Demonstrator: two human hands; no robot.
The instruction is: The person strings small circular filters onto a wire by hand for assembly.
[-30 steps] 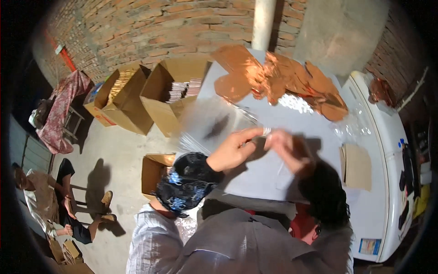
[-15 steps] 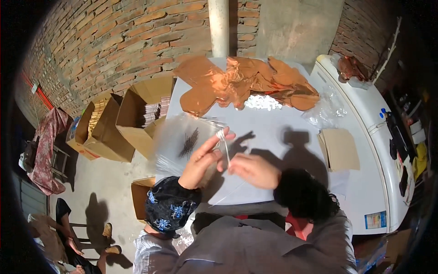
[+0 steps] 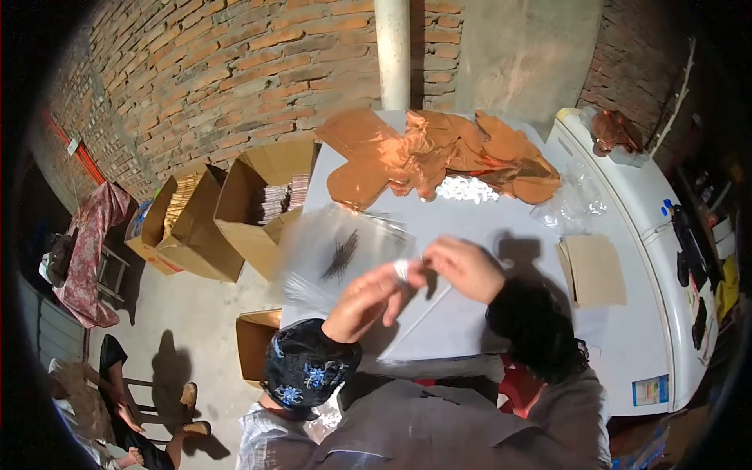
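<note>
Over the near part of the white table (image 3: 462, 317), my left hand (image 3: 364, 301) has its fingers stretched forward. White string (image 3: 403, 270) is wound around its fingers near the tips. My right hand (image 3: 468, 268) is right beside it, fingertips pinched together close to the wound string. What exactly lies between those right fingertips is too small and blurred to make out fully. Left of and beyond my left hand lie clear plastic bags (image 3: 301, 239), with a small heap of thin dark strips (image 3: 341, 254) on top.
Copper-coloured foil sheets (image 3: 360, 184) lie at the table's far side, beside small white pieces (image 3: 468, 189). Brown card sheets (image 3: 597, 270) and crumpled clear plastic (image 3: 576, 200) are at right, near a white refrigerator (image 3: 627, 196). Cardboard boxes (image 3: 254, 235) stand left; a person (image 3: 102, 407) sits lower left.
My right hand has risen from below the left hand's fingers to beside their tips. My left hand has turned flatter and lower. The whole view has shifted slightly.
</note>
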